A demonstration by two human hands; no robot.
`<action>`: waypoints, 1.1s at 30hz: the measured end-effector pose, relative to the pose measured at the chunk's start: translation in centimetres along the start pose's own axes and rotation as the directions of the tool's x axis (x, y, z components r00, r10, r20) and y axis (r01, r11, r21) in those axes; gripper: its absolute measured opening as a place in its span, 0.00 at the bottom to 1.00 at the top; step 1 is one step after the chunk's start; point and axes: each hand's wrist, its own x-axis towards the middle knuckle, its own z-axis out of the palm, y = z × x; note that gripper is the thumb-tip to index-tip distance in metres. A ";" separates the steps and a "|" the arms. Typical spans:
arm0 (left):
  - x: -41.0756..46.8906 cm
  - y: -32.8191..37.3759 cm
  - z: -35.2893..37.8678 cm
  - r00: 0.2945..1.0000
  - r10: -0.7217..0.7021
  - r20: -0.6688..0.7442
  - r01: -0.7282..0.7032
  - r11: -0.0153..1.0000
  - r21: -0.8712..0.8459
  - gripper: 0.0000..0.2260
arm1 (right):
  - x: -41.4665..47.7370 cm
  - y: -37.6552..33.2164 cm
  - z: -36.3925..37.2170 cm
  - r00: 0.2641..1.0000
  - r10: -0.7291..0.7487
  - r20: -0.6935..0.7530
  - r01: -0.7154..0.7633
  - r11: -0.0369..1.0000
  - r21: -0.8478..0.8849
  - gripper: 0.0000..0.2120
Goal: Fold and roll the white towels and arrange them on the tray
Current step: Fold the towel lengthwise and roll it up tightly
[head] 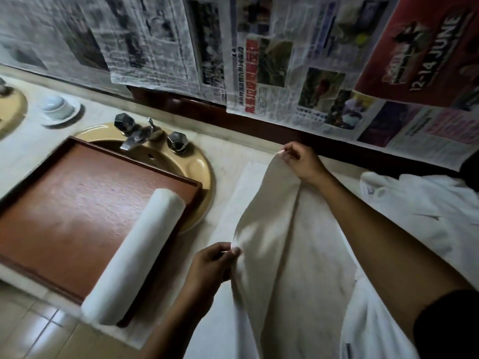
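1. Just to the right of the tray (pixel 77 203), the person holds a white towel (pixel 280 242) up off the counter (pixel 225 151) by one long edge.
2. The right hand (pixel 300 161) pinches the far corner, on the wall side and further from the tray. The left hand (pixel 215 260) pinches the same edge lower down, close to the tray's near right corner.
3. The held edge runs from near to far, roughly in line with the tray's right side. The rest of the cloth sags to the right, away from the tray, and hangs over the counter's front.
4. I judge this to be a lengthwise fold. The lifted edge has to travel right, away from the tray, to meet the other edge, and both hands must carry it evenly.
5. The left hand is nearer the tray, so it looks better placed to set a finished roll down there later.
6. One rolled towel (pixel 140 252) already lies along the tray's right rim.
7. Further right of the tray, beyond the held cloth, sits a heap of white towels (pixel 427 203).
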 end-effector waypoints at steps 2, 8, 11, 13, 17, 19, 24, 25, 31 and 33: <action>1.0 -0.1 -1.8 0.999 -0.044 -0.026 0.044 0.999 0.006 0.05 | 1.5 -0.8 2.7 1.000 -0.016 0.017 0.018 0.995 -0.099 0.03; 5.7 -1.8 -5.8 0.988 -0.020 -0.156 0.078 0.925 0.372 0.07 | 4.1 1.0 10.2 0.996 0.051 0.068 -0.021 0.925 -0.379 0.07; 6.5 -1.3 -6.3 0.988 -0.053 -0.145 0.103 0.926 0.364 0.07 | 4.5 2.0 11.8 0.996 0.090 -0.015 -0.086 0.867 -0.491 0.07; 6.6 -1.2 -6.6 0.990 -0.087 -0.112 0.119 0.941 0.317 0.08 | 4.7 2.1 12.1 0.995 0.091 -0.043 -0.100 0.856 -0.507 0.06; 6.8 -1.2 -7.5 0.992 0.023 -0.125 0.049 0.839 0.543 0.06 | 4.2 2.3 11.5 0.997 0.075 -0.024 -0.075 0.815 -0.575 0.09; 6.8 -0.9 -7.6 0.987 0.035 -0.154 0.059 0.822 0.566 0.07 | 3.5 2.4 10.7 0.994 0.101 -0.033 -0.101 0.800 -0.591 0.12; 6.8 -0.9 -7.3 0.979 0.093 -0.180 0.044 0.770 0.636 0.08 | 2.2 3.9 8.0 0.989 0.127 -0.079 -0.150 0.813 -0.563 0.05; 6.8 -1.0 -7.3 0.979 0.089 -0.184 0.050 0.767 0.640 0.08 | 2.0 4.1 7.5 0.987 0.114 -0.109 -0.154 0.842 -0.517 0.05; 6.7 -0.8 -6.8 0.969 0.117 -0.216 0.053 0.759 0.649 0.09 | 1.0 5.2 7.2 0.983 0.161 -0.088 -0.184 0.850 -0.494 0.05; 6.7 -0.8 -6.7 0.968 0.129 -0.217 0.052 0.741 0.669 0.10 | 1.0 5.2 7.5 0.985 0.147 -0.091 -0.173 0.857 -0.486 0.05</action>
